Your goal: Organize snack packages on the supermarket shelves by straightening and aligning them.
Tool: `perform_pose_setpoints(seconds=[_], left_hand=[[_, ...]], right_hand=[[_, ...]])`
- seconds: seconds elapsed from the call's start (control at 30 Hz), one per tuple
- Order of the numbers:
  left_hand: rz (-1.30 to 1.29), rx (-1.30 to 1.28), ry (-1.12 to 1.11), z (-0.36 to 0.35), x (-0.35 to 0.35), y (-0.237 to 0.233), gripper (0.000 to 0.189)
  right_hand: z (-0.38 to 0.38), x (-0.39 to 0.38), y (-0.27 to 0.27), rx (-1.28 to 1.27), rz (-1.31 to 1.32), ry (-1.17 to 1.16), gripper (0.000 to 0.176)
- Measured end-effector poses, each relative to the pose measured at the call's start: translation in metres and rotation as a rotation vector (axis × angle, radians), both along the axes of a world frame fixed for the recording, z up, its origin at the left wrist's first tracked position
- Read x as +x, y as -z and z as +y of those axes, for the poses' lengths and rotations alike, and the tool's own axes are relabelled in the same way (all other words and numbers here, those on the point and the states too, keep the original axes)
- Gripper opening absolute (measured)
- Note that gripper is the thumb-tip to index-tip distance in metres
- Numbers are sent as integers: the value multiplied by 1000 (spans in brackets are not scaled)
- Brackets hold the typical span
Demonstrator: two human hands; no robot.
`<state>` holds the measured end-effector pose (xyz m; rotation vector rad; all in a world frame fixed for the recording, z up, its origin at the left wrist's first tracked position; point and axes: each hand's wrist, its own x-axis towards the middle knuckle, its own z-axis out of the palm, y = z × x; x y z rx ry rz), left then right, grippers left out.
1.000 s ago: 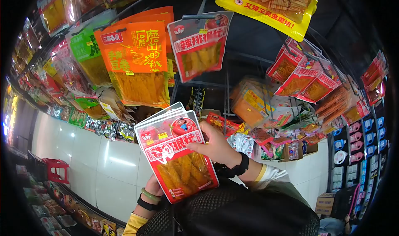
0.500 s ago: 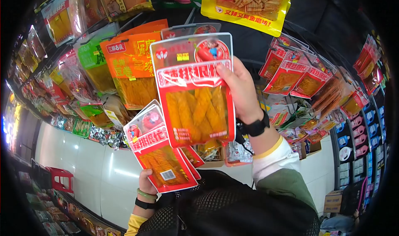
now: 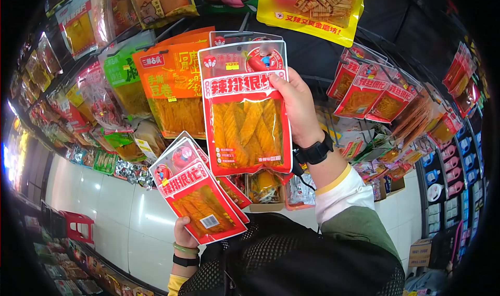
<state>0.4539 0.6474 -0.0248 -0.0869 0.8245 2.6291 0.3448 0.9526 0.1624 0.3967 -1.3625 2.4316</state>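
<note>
Right hand [image 3: 300,110]: fingers clasp one red snack packet [image 3: 249,129], upright
Left hand [image 3: 184,235]: fingers grip fanned matching packets [image 3: 198,205], tilted

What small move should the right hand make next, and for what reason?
Perhaps raise the upright red snack packet slightly toward the display hook: the right hand already grips its side, the packet appears just below that hook, and the left hand holds similar packets lower.
</note>
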Motion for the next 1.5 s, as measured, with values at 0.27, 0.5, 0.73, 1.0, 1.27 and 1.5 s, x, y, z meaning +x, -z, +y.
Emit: perform_pose_setpoints(seconds=[0.27, 0.5, 0.73, 1.0, 1.27, 1.5], left_hand=[[-9, 1, 51, 2, 2, 0, 62], [-12, 2, 56, -1, 1, 4, 63], [-3, -30, 44, 0, 3, -1, 64], [-48, 4, 223, 9, -6, -3, 66], [45, -87, 456, 25, -9, 12, 86], [74, -134, 457, 38, -11, 4, 96]], right_hand=[[6, -9, 3, -36, -16, 48, 15], [18, -54, 21, -19, 46, 179, 15], [27, -39, 41, 211, 88, 393, 31], [-30, 61, 99, 354, -243, -226, 41], [-33, 90, 120, 494, -332, -357, 38], [-27, 95, 99, 577, -219, -222, 42]])
